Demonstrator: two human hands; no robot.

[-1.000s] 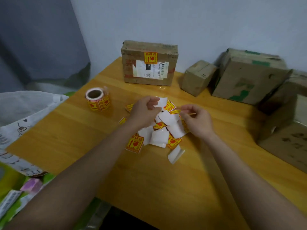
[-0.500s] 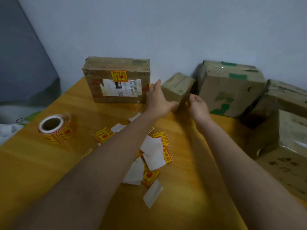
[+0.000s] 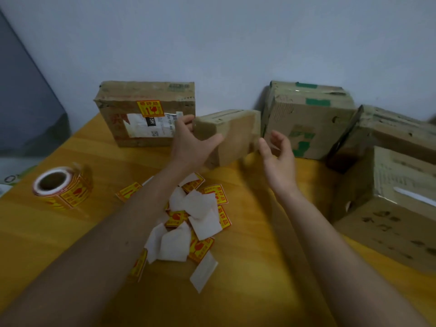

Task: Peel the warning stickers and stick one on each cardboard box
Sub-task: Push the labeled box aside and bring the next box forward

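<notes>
My left hand (image 3: 190, 143) grips the left end of a small plain cardboard box (image 3: 232, 133) and holds it tilted above the table. My right hand (image 3: 279, 156) hovers just right of that box, fingers spread and curled, thumb near its corner; whether it holds a sticker is not visible. Behind stands a flat box (image 3: 132, 109) with a white shipping label and a yellow-red warning sticker (image 3: 150, 109) on its front. A heap of cut yellow warning stickers and white backing papers (image 3: 191, 215) lies under my left forearm. The sticker roll (image 3: 61, 187) lies at the left.
Against the wall at the right lean a box with green tape (image 3: 309, 119) and further boxes (image 3: 396, 135). A large box (image 3: 389, 208) fills the right edge of the yellow wooden table (image 3: 259, 267). The wall runs close behind the boxes.
Both hands left the sticker heap and reached back to the small box. My left hand has gripped it and lifted it forward off the table; my right hand has drawn slightly away from it.
</notes>
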